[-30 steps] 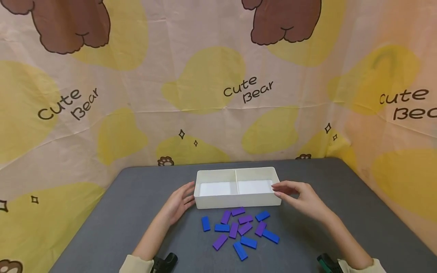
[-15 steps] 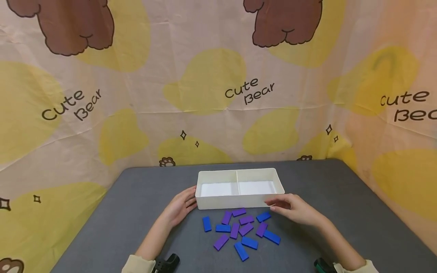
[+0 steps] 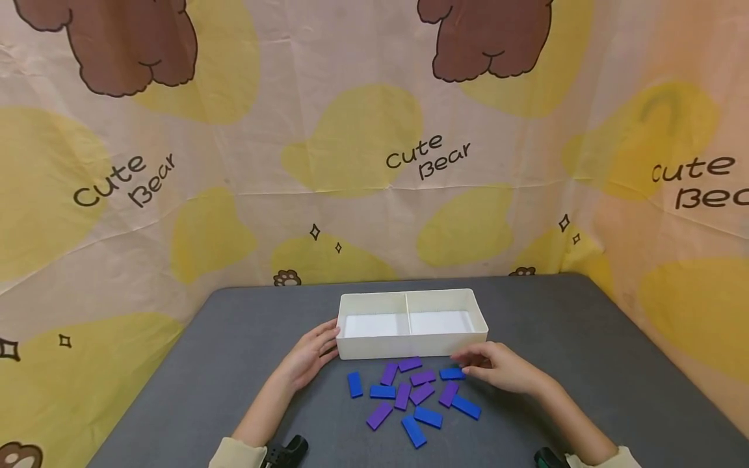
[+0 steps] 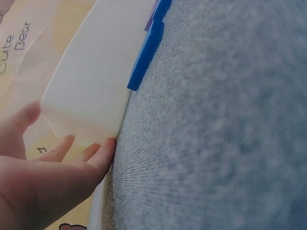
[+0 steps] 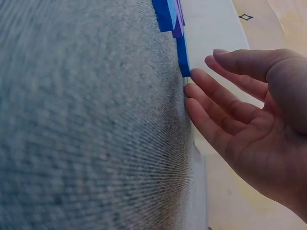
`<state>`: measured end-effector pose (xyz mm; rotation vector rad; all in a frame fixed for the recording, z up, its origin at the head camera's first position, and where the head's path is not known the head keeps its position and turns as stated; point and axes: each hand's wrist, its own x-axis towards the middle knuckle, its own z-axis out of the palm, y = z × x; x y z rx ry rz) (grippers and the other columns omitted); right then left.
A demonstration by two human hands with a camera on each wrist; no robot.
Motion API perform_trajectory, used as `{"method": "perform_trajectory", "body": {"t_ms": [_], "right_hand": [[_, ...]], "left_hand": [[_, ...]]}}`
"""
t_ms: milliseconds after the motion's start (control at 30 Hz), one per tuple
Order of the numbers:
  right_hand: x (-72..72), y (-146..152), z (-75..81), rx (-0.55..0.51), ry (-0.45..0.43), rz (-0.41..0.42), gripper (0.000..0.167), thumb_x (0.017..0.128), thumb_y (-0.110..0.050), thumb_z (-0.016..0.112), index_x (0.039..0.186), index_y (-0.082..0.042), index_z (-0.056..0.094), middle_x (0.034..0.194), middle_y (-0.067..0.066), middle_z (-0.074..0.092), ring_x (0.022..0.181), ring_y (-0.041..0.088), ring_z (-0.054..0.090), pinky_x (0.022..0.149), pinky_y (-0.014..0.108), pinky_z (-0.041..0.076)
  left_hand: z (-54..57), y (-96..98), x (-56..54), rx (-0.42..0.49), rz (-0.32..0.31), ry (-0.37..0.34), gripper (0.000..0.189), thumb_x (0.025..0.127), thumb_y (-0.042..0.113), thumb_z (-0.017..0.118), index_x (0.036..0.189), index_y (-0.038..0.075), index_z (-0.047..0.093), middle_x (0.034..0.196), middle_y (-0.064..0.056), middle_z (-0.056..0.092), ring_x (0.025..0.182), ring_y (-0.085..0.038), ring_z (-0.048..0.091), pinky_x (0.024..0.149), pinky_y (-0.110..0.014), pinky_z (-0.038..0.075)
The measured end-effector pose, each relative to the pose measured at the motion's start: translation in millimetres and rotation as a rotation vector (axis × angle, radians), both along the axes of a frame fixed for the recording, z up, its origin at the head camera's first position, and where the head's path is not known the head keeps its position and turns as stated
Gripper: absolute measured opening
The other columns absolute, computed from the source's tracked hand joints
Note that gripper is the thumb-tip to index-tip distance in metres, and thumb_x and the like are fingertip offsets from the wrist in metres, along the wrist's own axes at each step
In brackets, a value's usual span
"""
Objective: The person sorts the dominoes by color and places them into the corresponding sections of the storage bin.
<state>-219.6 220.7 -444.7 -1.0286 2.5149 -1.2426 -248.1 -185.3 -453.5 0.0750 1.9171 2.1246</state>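
Note:
A white two-compartment box (image 3: 374,346) stands on the table, with nothing visible in either half. My left hand (image 3: 310,356) rests against the box's left end; in the left wrist view its fingers are spread, with fingertips at the box wall (image 4: 91,72). In front of the box's right part is my right hand (image 3: 503,369), its fingertips at the right end of a blue block (image 3: 452,374). From the right wrist, a fingertip meets that blue block (image 5: 183,60) while the thumb stays apart from it.
Several flat purple blocks (image 3: 380,416) and blue blocks (image 3: 413,431) lie scattered in front of the box. The grey table (image 3: 263,305) ends at a printed cloth backdrop (image 3: 363,214) behind and at the sides.
My right hand has come down from the box's right front corner to the blue block, which has turned slightly. The left hand has moved in against the box's left end.

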Motion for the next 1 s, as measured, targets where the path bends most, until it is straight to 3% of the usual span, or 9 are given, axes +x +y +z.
{"method": "perform_trajectory", "body": {"t_ms": [233, 433, 600, 867, 1000], "right_hand": [[-0.8, 0.5, -3.8, 0.008, -0.031, -0.002, 0.025, 0.099, -0.008, 0.071, 0.119, 0.006, 0.071, 0.089, -0.004, 0.067, 0.077, 0.000, 0.057, 0.067, 0.022, 0.051], [-1.3, 2.6, -5.3, -0.020, -0.077, 0.062, 0.033, 0.098, -0.004, 0.072, 0.127, 0.009, 0.065, 0.085, 0.001, 0.065, 0.074, 0.001, 0.055, 0.065, 0.021, 0.049], [-2.4, 4.8, -8.9, -0.042, -0.065, 0.124, 0.034, 0.099, -0.004, 0.071, 0.130, 0.009, 0.063, 0.085, 0.005, 0.064, 0.071, 0.001, 0.052, 0.061, 0.021, 0.047], [-7.1, 6.5, -15.4, -0.031, -0.077, 0.159, 0.039, 0.101, -0.006, 0.068, 0.137, 0.006, 0.060, 0.087, 0.000, 0.061, 0.071, -0.001, 0.049, 0.061, 0.020, 0.044], [-9.5, 6.8, -16.8, -0.026, -0.090, 0.174, 0.041, 0.102, -0.007, 0.067, 0.139, 0.006, 0.058, 0.088, -0.002, 0.059, 0.072, 0.000, 0.049, 0.062, 0.020, 0.044]], "left_hand": [[-1.5, -0.8, 0.7, 0.001, -0.005, 0.005, 0.062, 0.113, 0.018, 0.048, 0.164, -0.007, 0.023, 0.168, -0.031, 0.027, 0.155, -0.046, 0.031, 0.126, -0.058, 0.026], [-3.8, -3.4, -1.0, 0.010, -0.024, 0.010, 0.063, 0.113, 0.020, 0.048, 0.165, -0.005, 0.022, 0.170, -0.029, 0.025, 0.155, -0.044, 0.030, 0.127, -0.057, 0.026], [-8.7, -5.6, -2.4, 0.048, -0.017, 0.012, 0.062, 0.113, 0.019, 0.049, 0.165, -0.004, 0.023, 0.170, -0.027, 0.026, 0.156, -0.042, 0.030, 0.127, -0.053, 0.028], [-18.5, -6.4, -3.8, 0.123, -0.025, 0.076, 0.063, 0.112, 0.016, 0.048, 0.165, -0.005, 0.021, 0.171, -0.027, 0.022, 0.157, -0.039, 0.027, 0.120, -0.034, 0.038], [-20.9, -4.6, -3.3, 0.122, -0.006, 0.097, 0.062, 0.112, 0.017, 0.048, 0.165, -0.006, 0.023, 0.171, -0.028, 0.024, 0.158, -0.040, 0.026, 0.121, -0.036, 0.037]]}}
